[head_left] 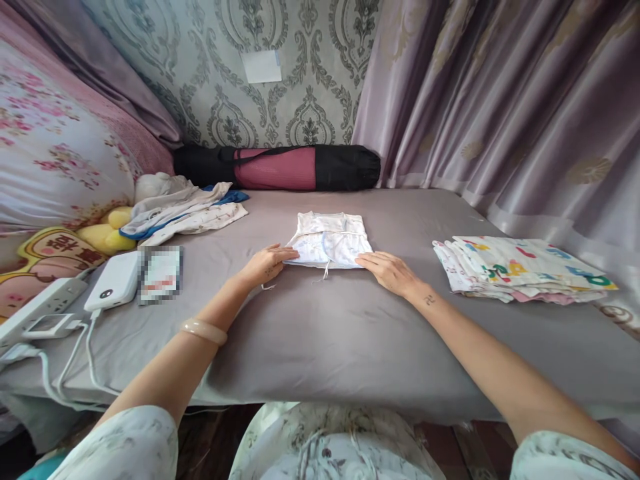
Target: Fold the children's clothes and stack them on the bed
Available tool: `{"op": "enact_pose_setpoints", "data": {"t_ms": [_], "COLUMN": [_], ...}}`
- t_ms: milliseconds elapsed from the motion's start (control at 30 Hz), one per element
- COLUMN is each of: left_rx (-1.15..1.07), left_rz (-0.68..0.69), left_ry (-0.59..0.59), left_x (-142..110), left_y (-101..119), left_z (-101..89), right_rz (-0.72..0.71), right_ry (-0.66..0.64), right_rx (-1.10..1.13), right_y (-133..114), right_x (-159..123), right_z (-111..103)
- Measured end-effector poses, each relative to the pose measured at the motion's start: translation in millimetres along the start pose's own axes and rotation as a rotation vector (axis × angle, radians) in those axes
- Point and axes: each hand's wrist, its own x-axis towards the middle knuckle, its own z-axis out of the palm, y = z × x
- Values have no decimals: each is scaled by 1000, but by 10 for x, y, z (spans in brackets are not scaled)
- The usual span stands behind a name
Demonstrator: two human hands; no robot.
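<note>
While lying at dial centre, touched at eight o'clock by left hand (pixel 266 265) and at four by right hand (pixel 393 272): folded white baby garment (pixel 330 239). Fingers (pixel 376 260) nearly straight, resting on near corners; pinch indeterminable. Nine o'clock: Chinese-lettered cushion (pixel 57 250), wording unclear. Three o'clock: multicoloured-print cloth stack (pixel 525 261).

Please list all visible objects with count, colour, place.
folded garment: 1, white, centre
cloth stack: 1, multicoloured, right
clothes pile: 1, white-blue, left
long bag: 1, black-maroon, back
floral fabric: 1, white, left
plush items: several, mixed, left
power strip: 1, white, left
boxy device: 1, white, left
cables: several, white, left
pixelated item: 1, pale, left
paper: 1, white, upper centre
curtains: 2, purple, both sides
sheet: 1, grey, underneath
bangle: 1, cream, lower left
left hand: 1, bare, garment's left
right hand: 1, bare, garment's right
</note>
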Motion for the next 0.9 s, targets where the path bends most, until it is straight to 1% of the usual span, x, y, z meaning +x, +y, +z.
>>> {"op": "enact_pose_setpoints", "data": {"t_ms": [167, 333, 433, 500, 600, 767, 833, 900], "left_rx": [68, 82, 62, 32, -11, -10, 25, 55], "left_rz": [61, 138, 132, 100, 8, -218, -286, -346], "left_ry": [-36, -63, -64, -35, 82, 306, 368, 405], "left_x": [-133, -400, -532, -552, -454, -101, 45, 184], "left_y": [101, 297, 387, 412, 416, 419, 408, 382], "left_z": [-65, -67, -56, -39, -1, 70, 101, 130], "right_rz": [-64, -124, -144, -124, -21, 194, 242, 275], "right_ry": [-3, -24, -27, -26, -6, 94, 123, 154], "right_rx": [-28, -74, -62, -50, -61, -121, -164, -218], "right_y": [-29, -230, -323, -338, -319, -267, -220, -146], "right_x": [-122, -323, -411, -420, -348, -97, 12, 120], "right_z": [-99, -209, -259, -272, -260, -190, -145, -90]}}
